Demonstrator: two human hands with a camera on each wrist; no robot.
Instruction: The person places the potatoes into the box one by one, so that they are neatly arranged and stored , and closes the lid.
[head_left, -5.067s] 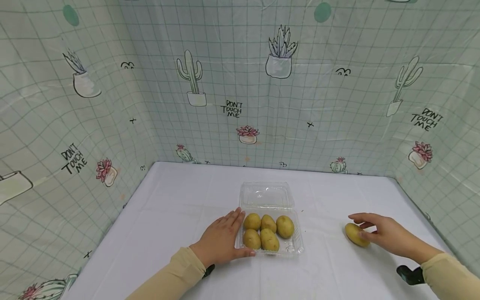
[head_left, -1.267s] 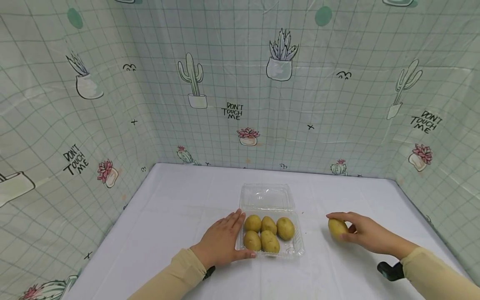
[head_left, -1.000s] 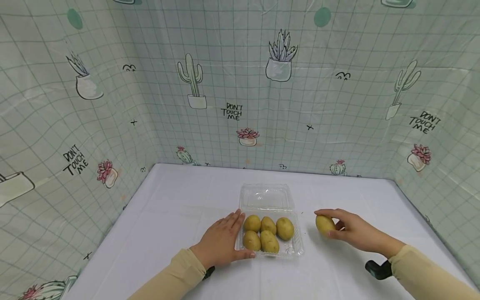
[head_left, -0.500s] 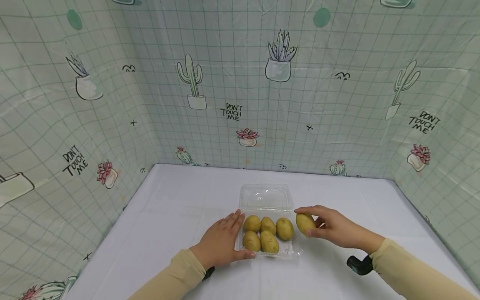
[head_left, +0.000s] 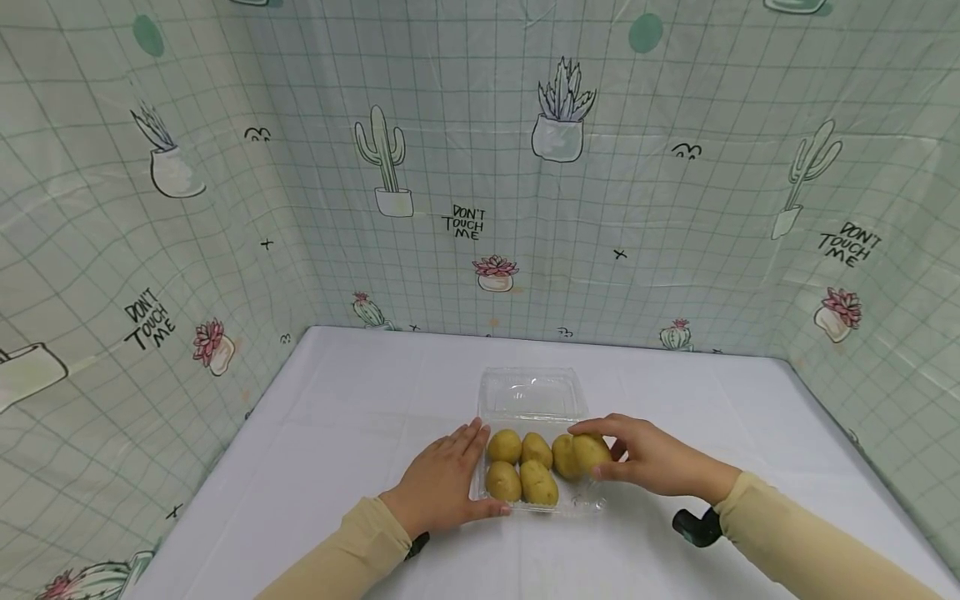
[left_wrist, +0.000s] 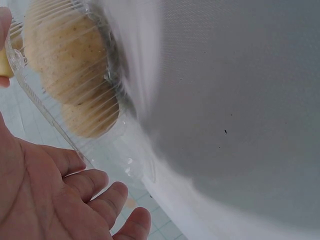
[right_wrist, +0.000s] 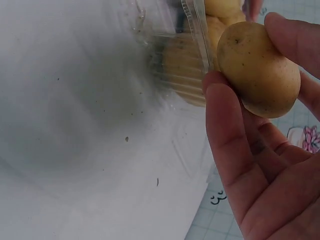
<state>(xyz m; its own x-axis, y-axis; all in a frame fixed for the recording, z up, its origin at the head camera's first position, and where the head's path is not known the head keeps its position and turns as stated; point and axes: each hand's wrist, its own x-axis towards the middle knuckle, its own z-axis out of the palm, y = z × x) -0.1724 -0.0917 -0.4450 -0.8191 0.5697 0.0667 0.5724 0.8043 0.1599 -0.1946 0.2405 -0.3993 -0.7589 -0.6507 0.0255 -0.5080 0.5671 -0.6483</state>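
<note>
A clear plastic clamshell box [head_left: 577,502] with its lid [head_left: 531,393] folded back holds several yellow potatoes [head_left: 537,483]. My left hand [head_left: 442,482] rests along the box's left side, fingers straight, thumb at the front rim. In the left wrist view its fingers [left_wrist: 95,192] lie along the rim. My right hand [head_left: 645,452] grips another potato [head_left: 592,454] between thumb and fingers, over the right end of the box, where it overlaps a potato inside. The right wrist view shows this held potato [right_wrist: 260,70] close by the ribbed wall [right_wrist: 182,65].
The box stands on a table with a white cloth [head_left: 360,400]. Behind and to both sides hangs a grid-patterned curtain [head_left: 465,150] printed with cactus drawings. A black wrist mount [head_left: 697,527] sticks out below the right wrist.
My right hand picked the potato up from the right side of the table and carried it left to the box's right end. The left hand and the box have stayed in place.
</note>
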